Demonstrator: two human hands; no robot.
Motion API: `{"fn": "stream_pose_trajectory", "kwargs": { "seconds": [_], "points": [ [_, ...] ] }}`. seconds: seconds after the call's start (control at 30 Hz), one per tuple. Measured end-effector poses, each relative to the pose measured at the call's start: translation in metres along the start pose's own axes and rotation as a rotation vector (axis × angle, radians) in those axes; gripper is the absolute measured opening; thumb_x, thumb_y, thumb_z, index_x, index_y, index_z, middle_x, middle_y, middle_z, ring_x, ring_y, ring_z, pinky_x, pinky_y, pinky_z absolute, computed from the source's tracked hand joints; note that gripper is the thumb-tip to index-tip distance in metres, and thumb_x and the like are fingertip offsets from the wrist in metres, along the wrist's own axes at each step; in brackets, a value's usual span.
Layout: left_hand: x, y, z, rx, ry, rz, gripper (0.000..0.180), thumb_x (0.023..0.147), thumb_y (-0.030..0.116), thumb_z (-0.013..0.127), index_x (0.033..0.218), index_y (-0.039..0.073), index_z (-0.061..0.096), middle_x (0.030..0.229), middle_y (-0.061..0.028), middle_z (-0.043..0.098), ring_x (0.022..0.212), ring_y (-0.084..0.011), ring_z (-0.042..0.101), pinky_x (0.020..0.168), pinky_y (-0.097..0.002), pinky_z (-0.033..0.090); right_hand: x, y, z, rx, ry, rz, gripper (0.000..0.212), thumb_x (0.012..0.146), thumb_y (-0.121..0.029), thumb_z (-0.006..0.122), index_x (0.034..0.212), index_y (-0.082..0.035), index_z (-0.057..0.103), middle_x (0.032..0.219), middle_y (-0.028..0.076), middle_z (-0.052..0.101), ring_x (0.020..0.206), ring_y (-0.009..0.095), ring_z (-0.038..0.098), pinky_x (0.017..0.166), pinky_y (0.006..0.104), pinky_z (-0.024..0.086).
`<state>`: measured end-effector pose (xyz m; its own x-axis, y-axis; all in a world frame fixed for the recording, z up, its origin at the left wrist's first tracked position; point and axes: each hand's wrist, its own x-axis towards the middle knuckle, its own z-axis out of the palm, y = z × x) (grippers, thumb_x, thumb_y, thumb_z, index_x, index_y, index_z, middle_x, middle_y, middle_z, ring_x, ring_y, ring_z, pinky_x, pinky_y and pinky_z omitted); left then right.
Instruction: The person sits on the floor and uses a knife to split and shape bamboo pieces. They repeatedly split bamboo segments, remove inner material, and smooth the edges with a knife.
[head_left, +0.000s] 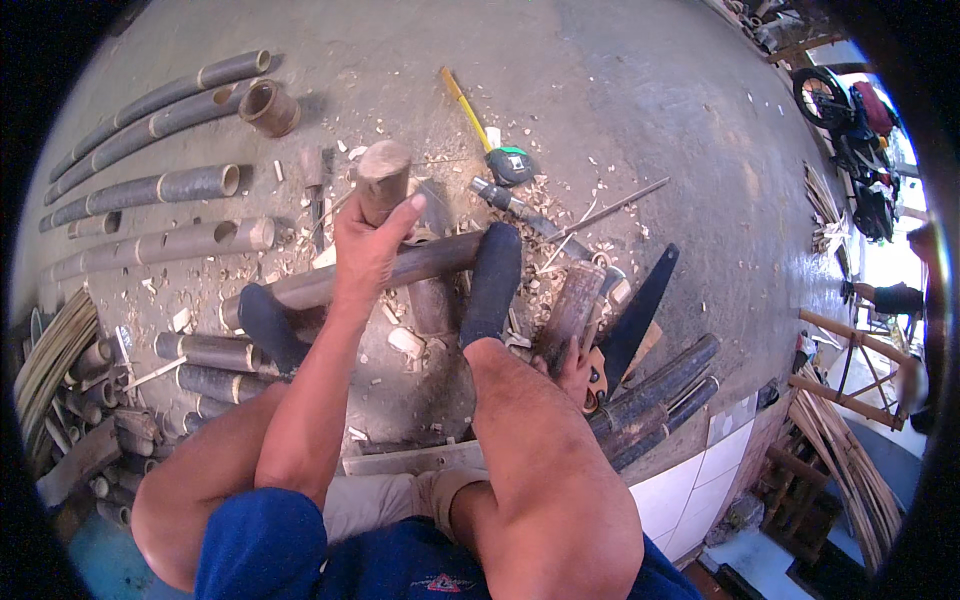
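Observation:
My left hand (368, 245) is wrapped round a short wooden cylinder (385, 178), pale and worn on its upper end. Under that forearm a long bamboo pole (415, 262) lies crosswise, steadied by my two feet in dark socks. Low on the right, my right hand (570, 374) closes on the lower end of a short brown bamboo piece (576, 300); my knee partly hides this hand. Right beside it lies a handsaw (640, 312) with a dark blade. Another bamboo piece (432, 303) shows beneath the pole, between my feet.
Long bamboo poles (160, 190) with cut holes lie at left, near a short bamboo ring (269, 108). Ahead are a tape measure (510, 165), a hammer-like tool (515, 203) and a chisel-like tool (313, 178). Shavings cover the floor. Bamboo pieces (655, 395) lie right.

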<state>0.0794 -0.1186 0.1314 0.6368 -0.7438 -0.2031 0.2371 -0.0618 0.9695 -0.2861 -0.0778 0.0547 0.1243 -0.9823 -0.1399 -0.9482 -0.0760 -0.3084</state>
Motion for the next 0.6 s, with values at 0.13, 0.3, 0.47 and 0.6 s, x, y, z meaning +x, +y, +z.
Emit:
{"fn": "stream_pose_trajectory", "kwargs": {
  "seconds": [0.13,0.3,0.47,0.6],
  "points": [
    [-0.001,0.001,0.006,0.144,-0.075,0.12,0.038,0.084,0.027,0.083,0.108,0.003,0.067,0.084,-0.0008,0.067,0.072,-0.0095,0.058,0.067,-0.0273,0.049,-0.047,0.003,-0.004,0.112,-0.043,0.209,0.084,0.083,-0.041,0.077,0.146,0.0,0.041,0.124,0.026,0.059,0.112,0.042,0.061,0.1,0.0484,0.048],
    [-0.007,-0.02,-0.013,1.193,-0.224,0.383,0.043,0.074,0.016,0.08,0.113,0.005,0.065,0.099,-0.011,0.069,0.095,-0.0318,0.066,0.084,-0.0433,0.055,-0.038,0.016,-0.044,0.43,0.027,0.242,0.087,0.083,-0.04,0.078,0.149,0.001,0.038,0.126,0.026,0.058,0.114,0.041,0.06,0.101,0.0477,0.047],
    [-0.023,-0.063,-0.04,1.407,-0.448,0.391,0.05,0.063,0.009,0.078,0.11,0.009,0.06,0.117,-0.0108,0.065,0.114,-0.0361,0.056,0.09,-0.0456,0.053,-0.021,0.042,-0.066,0.788,0.081,0.229,0.09,0.084,-0.039,0.079,0.151,0.001,0.034,0.129,0.025,0.058,0.116,0.041,0.06,0.102,0.0471,0.047],
    [-0.025,-0.078,-0.047,1.346,-0.388,0.475,0.042,0.068,0.01,0.075,0.107,0.009,0.059,0.114,-0.009,0.064,0.112,-0.0326,0.056,0.09,-0.0441,0.053,-0.004,0.044,-0.066,0.981,0.095,0.196,0.093,0.084,-0.038,0.08,0.153,0.002,0.031,0.131,0.025,0.057,0.118,0.041,0.059,0.102,0.0466,0.047]
  ]
}}
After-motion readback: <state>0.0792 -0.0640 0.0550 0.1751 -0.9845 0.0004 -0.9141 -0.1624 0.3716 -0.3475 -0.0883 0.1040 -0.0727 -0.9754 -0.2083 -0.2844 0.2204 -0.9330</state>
